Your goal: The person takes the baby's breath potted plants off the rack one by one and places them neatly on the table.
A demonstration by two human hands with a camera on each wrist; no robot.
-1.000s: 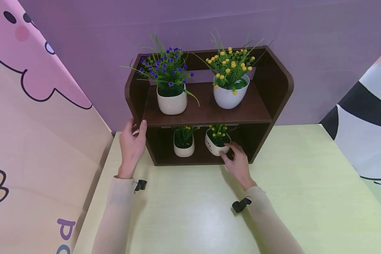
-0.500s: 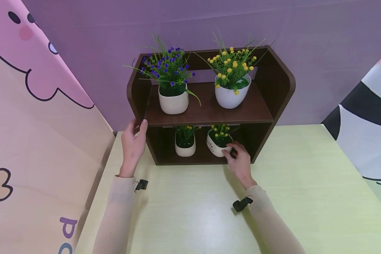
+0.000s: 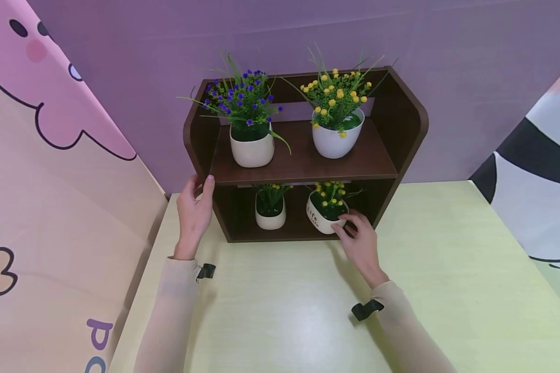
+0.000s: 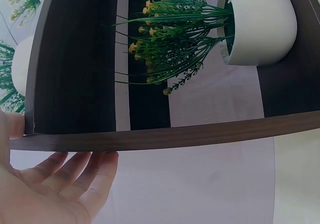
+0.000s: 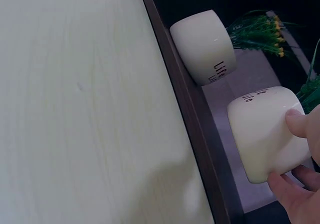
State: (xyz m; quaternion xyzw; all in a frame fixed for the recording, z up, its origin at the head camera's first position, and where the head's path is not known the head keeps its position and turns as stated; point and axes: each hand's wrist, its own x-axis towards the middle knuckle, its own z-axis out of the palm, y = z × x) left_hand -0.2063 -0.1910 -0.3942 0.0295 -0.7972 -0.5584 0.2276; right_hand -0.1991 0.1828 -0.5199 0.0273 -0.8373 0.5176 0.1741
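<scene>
A dark brown two-tier shelf stands on the table against the wall. My left hand holds its left side panel, with the thumb at the front edge and the fingers against the outer face. On the lower tier, my right hand grips the right side of a white pot with yellow flowers, marked with dark lettering. In the right wrist view this flowerpot sits between thumb and fingers. Left of it, apart, stands another white pot of yellow flowers.
On the upper tier stand a white pot with purple-blue flowers and a rounder white pot with yellow flowers. The pale table extends in front. A purple wall cloth hangs behind, with printed cloths at both sides.
The lower right flowerpot has shifted right and slightly toward the shelf's front edge, my right hand moving with it. My left hand stays at the side panel.
</scene>
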